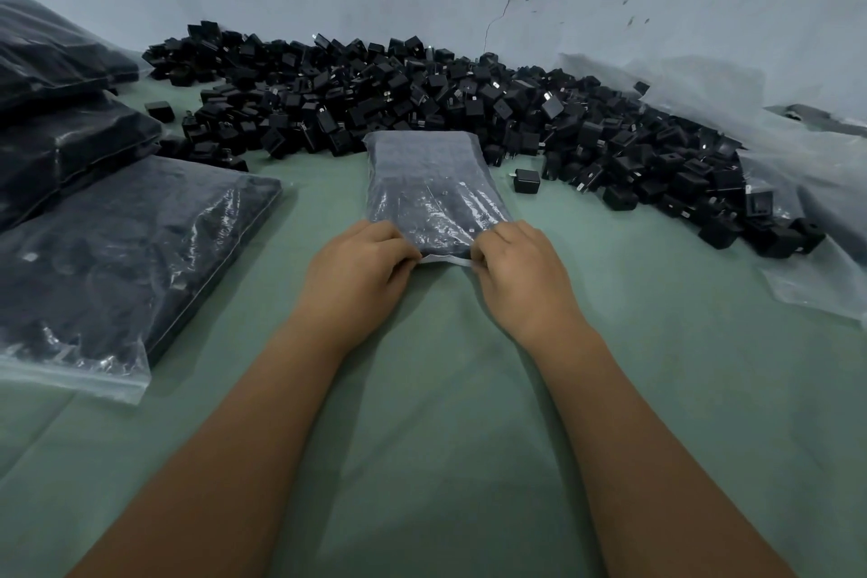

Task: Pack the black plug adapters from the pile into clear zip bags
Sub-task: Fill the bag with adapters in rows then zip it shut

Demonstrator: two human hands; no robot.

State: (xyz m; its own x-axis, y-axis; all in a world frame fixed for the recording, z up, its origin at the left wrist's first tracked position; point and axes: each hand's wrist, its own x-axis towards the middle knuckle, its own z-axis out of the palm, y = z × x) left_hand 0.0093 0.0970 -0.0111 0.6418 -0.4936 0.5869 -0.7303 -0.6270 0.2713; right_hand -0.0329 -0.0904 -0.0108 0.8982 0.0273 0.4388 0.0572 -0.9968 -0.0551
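Between both hands (445,268), zip bag (434,188) runs lengthwise toward pile (422,94).

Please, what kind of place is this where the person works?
Probably a small packing workshop, not a home. A large loose pile of black plug adapters lies on a green cloth, filled clear bags are stacked at the left, and both hands pinch the near edge of another bag.

A filled clear zip bag (434,188) lies flat before the heaped black adapters (422,99).

Left-hand stacked bags (51,75) and right-hand loose plastic (816,183) edge-cropped.
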